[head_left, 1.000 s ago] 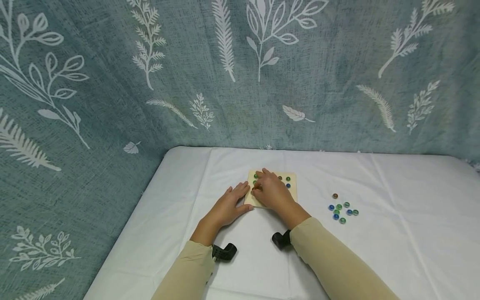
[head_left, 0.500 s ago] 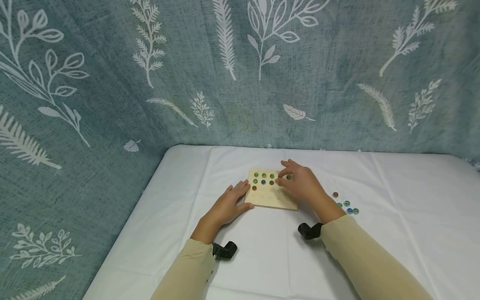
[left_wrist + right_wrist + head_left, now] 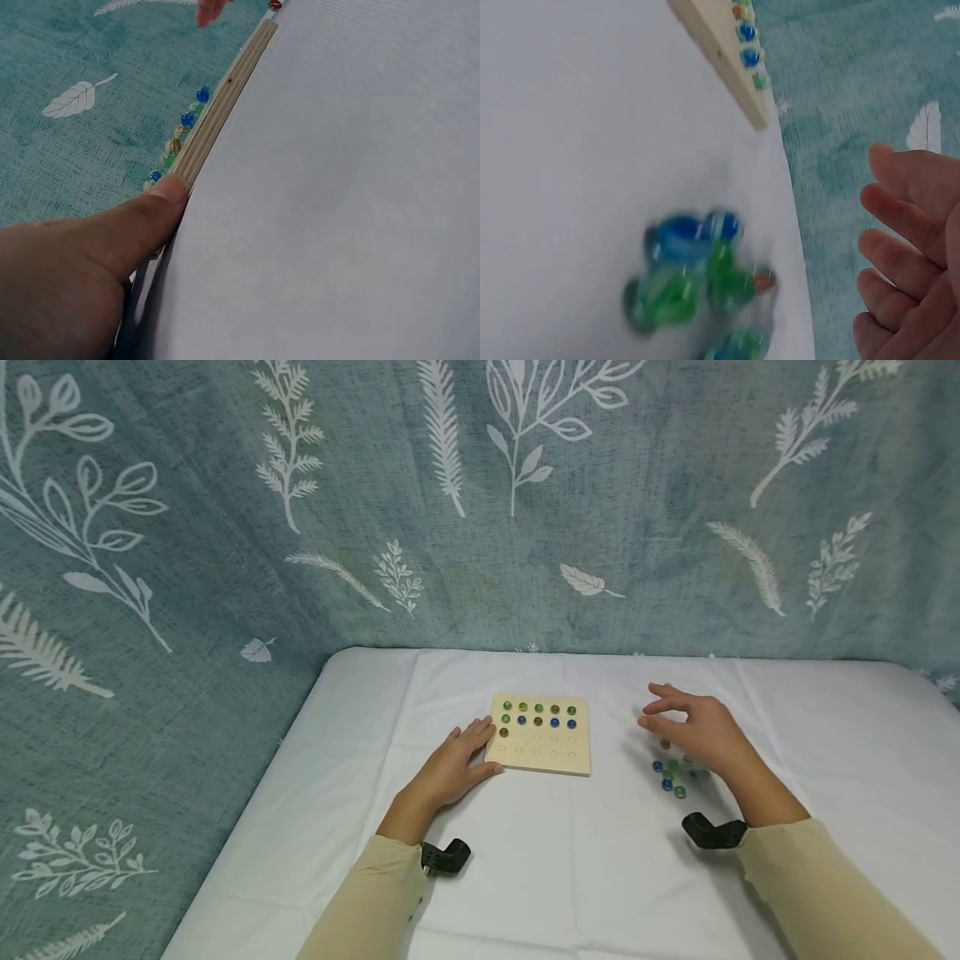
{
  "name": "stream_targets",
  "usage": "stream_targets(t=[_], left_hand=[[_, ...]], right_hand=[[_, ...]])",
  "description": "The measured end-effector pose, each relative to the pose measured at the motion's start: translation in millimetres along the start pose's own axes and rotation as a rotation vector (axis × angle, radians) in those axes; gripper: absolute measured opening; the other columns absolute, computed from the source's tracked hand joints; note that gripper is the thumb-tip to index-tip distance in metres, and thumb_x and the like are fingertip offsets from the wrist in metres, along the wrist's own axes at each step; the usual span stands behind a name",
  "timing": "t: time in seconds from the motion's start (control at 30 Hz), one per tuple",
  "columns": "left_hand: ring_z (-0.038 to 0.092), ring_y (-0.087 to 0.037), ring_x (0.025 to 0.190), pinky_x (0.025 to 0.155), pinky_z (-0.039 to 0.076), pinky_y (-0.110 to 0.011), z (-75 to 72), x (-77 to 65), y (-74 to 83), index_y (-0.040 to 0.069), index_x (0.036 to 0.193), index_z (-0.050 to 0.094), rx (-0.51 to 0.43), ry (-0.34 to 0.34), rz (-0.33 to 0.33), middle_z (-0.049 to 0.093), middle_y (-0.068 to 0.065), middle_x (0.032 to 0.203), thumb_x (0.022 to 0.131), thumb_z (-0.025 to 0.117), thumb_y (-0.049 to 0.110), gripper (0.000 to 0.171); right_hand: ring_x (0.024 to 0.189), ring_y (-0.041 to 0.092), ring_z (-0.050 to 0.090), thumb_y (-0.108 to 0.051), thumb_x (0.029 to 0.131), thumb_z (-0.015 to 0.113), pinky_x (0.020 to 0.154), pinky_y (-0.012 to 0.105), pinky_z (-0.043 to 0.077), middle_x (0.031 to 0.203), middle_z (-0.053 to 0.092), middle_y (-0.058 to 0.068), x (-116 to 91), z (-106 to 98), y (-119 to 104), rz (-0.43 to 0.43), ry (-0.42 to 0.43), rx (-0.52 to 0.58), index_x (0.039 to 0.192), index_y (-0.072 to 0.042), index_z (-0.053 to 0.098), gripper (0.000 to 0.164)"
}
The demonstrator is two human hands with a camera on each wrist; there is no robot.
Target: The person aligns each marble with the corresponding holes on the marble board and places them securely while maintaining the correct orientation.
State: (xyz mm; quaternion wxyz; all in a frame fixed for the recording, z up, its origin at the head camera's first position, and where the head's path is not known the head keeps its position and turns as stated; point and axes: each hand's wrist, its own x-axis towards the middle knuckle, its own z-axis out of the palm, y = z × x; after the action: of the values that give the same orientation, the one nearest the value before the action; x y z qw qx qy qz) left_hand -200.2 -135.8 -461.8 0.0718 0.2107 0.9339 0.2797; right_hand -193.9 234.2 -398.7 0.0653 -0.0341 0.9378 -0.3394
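A pale wooden board [image 3: 543,764] with rows of round hollows lies on the table. Green, blue and brown glass marbles [image 3: 538,708] fill its two far rows, and one brown marble [image 3: 504,732] sits at the left of the third row. My left hand [image 3: 446,768] rests along the board's left side, fingers straight; in the left wrist view its thumb [image 3: 169,189] presses the board's edge. To the right, my right hand [image 3: 701,727] hovers over a loose group of marbles [image 3: 680,792], partly covering them. Its fingers [image 3: 892,251] are loosely bent, with nothing between them.
A white cloth [image 3: 480,877] covers the table. Behind it and to the left hangs a blue-green curtain [image 3: 465,585] with white leaf prints. Black wrist cameras [image 3: 447,857] sit at both cuffs. The loose marbles lie right of the board.
My right hand has moved off the board to the right, over the loose marbles. A blue marble now shows in the second row where its fingers were. My left hand stays at the board.
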Motion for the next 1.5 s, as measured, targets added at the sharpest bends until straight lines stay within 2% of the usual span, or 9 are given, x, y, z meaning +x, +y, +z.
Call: stream_targets(t=[0.07, 0.13, 0.2, 0.43, 0.63, 0.87, 1.27, 1.5], left_hand=[[0.020, -0.015, 0.151, 0.127, 0.011, -0.037, -0.4, 0.1, -0.2, 0.014, 0.155, 0.033, 0.000, -0.001, 0.001, 0.025, 0.003, 0.162, 0.093, 0.065, 0.042, 0.075], [0.020, -0.015, 0.151, 0.127, 0.011, -0.037, -0.4, 0.3, -0.6, 0.014, 0.155, 0.033, 0.000, -0.002, 0.002, 0.025, 0.004, 0.162, 0.093, 0.065, 0.042, 0.075], [0.019, -0.015, 0.151, 0.127, 0.011, -0.037, -0.4, 0.3, -1.0, 0.014, 0.155, 0.033, -0.002, -0.003, 0.001, 0.025, 0.004, 0.162, 0.093, 0.065, 0.043, 0.075], [0.020, -0.015, 0.151, 0.127, 0.011, -0.037, 0.3, -0.9, -0.5, 0.014, 0.155, 0.033, -0.012, 0.003, 0.002, 0.025, 0.003, 0.162, 0.093, 0.065, 0.042, 0.075], [0.020, -0.015, 0.151, 0.127, 0.011, -0.037, 1.5, -2.2, 0.6, 0.014, 0.154, 0.034, -0.019, 0.004, -0.004, 0.026, 0.003, 0.162, 0.092, 0.066, 0.041, 0.075], [0.019, -0.016, 0.151, 0.127, 0.012, -0.039, 1.2, -2.4, 1.2, 0.014, 0.154, 0.034, -0.023, 0.005, -0.005, 0.026, 0.002, 0.162, 0.092, 0.066, 0.042, 0.075], [0.019, -0.014, 0.151, 0.127, 0.010, -0.037, 4.9, -0.2, -2.1, 0.015, 0.154, 0.034, -0.022, 0.004, -0.007, 0.025, 0.004, 0.162, 0.092, 0.066, 0.041, 0.075], [0.019, -0.015, 0.151, 0.127, 0.010, -0.037, 2.7, 0.5, -1.3, 0.014, 0.154, 0.033, -0.018, 0.004, -0.003, 0.025, 0.004, 0.162, 0.092, 0.066, 0.042, 0.075]], right_hand=[[0.139, 0.043, 0.039, -0.062, 0.091, 0.058, 0.108, 0.067, 0.034, 0.160, 0.031, 0.008, -5, -4, 11, 0.020, -0.008, 0.022, 0.123, -0.009, 0.068, 0.063], [0.147, 0.046, 0.020, -0.062, 0.091, 0.058, 0.110, 0.071, 0.027, 0.160, 0.031, 0.008, -11, -7, 21, 0.037, -0.014, 0.044, 0.123, -0.008, 0.068, 0.063], [0.147, 0.047, 0.018, -0.061, 0.092, 0.058, 0.111, 0.071, 0.025, 0.160, 0.031, 0.008, -15, -9, 31, 0.053, -0.017, 0.074, 0.124, -0.008, 0.067, 0.063], [0.148, 0.044, 0.019, -0.056, 0.091, 0.064, 0.113, 0.066, 0.029, 0.160, 0.029, 0.009, -25, -12, 52, 0.126, -0.021, 0.152, 0.126, -0.004, 0.065, 0.063], [0.145, 0.044, 0.027, -0.052, 0.090, 0.067, 0.110, 0.062, 0.035, 0.158, 0.034, 0.011, -27, -9, 62, 0.135, -0.045, 0.139, 0.119, -0.006, 0.069, 0.054], [0.147, 0.042, 0.023, -0.050, 0.086, 0.072, 0.114, 0.064, 0.027, 0.156, 0.037, 0.013, -29, -4, 65, 0.094, -0.069, 0.119, 0.114, -0.007, 0.072, 0.051], [0.151, 0.042, 0.001, -0.040, 0.084, 0.077, 0.118, 0.069, 0.010, 0.162, 0.023, 0.014, -32, 1, 60, 0.075, -0.130, 0.251, 0.122, -0.004, 0.068, 0.053], [0.151, 0.043, 0.000, -0.032, 0.085, 0.077, 0.118, 0.069, 0.007, 0.162, 0.023, 0.015, -31, 2, 59, 0.054, -0.118, 0.247, 0.119, -0.002, 0.069, 0.046]])
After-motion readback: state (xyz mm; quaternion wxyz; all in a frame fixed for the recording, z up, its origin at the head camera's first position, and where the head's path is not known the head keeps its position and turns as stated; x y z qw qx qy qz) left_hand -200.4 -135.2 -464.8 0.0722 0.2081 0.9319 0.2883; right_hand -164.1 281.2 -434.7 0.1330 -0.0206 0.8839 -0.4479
